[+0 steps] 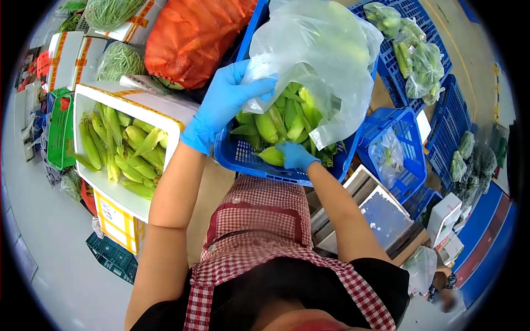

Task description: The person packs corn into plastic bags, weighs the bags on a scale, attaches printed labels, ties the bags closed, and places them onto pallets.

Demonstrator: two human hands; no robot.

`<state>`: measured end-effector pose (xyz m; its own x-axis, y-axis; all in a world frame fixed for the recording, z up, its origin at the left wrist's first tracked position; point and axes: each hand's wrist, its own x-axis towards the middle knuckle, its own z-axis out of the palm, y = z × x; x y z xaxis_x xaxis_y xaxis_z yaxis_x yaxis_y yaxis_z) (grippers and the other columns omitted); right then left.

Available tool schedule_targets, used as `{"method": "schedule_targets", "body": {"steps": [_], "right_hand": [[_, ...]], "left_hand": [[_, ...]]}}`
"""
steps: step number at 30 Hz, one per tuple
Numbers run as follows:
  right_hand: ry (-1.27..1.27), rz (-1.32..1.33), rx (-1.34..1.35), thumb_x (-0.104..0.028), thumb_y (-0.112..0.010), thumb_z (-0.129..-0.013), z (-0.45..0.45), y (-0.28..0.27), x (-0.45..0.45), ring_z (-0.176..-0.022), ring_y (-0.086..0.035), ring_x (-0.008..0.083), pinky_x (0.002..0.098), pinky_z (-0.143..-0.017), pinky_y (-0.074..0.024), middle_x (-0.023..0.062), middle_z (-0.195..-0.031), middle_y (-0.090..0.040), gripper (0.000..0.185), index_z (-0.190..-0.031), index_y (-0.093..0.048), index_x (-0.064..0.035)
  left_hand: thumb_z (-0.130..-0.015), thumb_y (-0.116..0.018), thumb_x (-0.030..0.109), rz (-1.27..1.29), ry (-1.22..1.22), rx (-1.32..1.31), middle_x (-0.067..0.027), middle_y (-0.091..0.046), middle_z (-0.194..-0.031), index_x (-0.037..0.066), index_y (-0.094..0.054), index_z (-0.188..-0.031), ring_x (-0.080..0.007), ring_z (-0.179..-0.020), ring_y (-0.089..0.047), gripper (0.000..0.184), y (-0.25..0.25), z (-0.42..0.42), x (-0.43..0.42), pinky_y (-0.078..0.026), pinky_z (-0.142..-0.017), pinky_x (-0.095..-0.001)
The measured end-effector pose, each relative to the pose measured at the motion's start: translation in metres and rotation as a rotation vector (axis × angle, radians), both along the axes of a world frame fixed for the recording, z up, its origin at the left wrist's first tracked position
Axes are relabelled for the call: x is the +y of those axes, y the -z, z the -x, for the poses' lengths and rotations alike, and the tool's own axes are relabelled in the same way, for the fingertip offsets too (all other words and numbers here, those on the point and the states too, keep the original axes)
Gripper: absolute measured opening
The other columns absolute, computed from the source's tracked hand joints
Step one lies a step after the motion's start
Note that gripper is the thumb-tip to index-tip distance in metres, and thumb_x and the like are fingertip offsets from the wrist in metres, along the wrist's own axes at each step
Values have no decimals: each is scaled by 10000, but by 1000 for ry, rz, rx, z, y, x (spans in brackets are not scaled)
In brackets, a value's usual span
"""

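Observation:
My left hand (229,102), in a blue glove, is closed on the edge of a clear plastic bag (314,38). The bag's mouth hangs over a blue crate (243,160) of green ears of corn (287,113) in their husks. Down at the crate's near side, my right hand (297,155), also gloved in blue, grips the end of an ear of corn (271,156). Part of the crate's contents is hidden under the bag.
To the left stands a white foam box (135,198) with more corn. Behind it lies an orange mesh sack (193,38). On the right are a smaller blue crate (417,165) holding plastic bags and several bagged vegetables (425,63) on blue crates.

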<state>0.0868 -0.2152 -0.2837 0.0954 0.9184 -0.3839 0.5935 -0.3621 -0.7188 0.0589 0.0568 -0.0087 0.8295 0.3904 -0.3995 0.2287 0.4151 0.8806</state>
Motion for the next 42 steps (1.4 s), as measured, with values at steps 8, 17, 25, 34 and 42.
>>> {"method": "schedule_targets", "body": {"steps": [8,17,25,34,42], "right_hand": [[138,206,95,-215,-700,-539,-26,-41,8,-1017,-502,361,389,-905,-411,195,-1114,-521,695,-1179,-495,-37],[1262,-305,1235,-140,-548,-802,-189,-155,80,-968,-559,187,309,-884,-441,95,-1023,-600,284,-1060,-587,-28],[664,321,701,-243,-602,-790,-116,-94,54,-897,-596,195,298,-753,-474,150,-982,-611,360,-1039,-576,16],[848,-53,-90,-151,-732,-563,-104,30,3,-992,-539,341,368,-864,-423,211,-1088,-559,631,-1127,-504,16],[569,166,920,-166,-740,-576,-139,-172,21,-1017,-533,220,308,-939,-374,114,-1136,-567,689,-1200,-510,11]], "left_hand": [[-752,-649,51,151,351,-49,-37,-596,-930,29,-453,-1231,-120,-847,-567,518,-4,12,3,-452,-810,-256],[-731,-631,93,-662,697,-11,-59,-583,-841,38,-479,-1184,-122,-743,-549,481,4,12,-4,-461,-702,-267],[-718,-620,-8,11,273,-116,0,-541,-828,58,-433,-1202,-69,-684,-512,523,-2,-22,4,-438,-597,-210],[-727,-631,50,8,358,-52,3,-546,-890,58,-371,-1320,-75,-806,-509,647,-12,-27,11,-441,-758,-228],[-755,-601,56,-456,536,130,-8,-555,-826,68,-428,-1265,-89,-711,-530,539,3,-2,20,-457,-662,-239]]}}
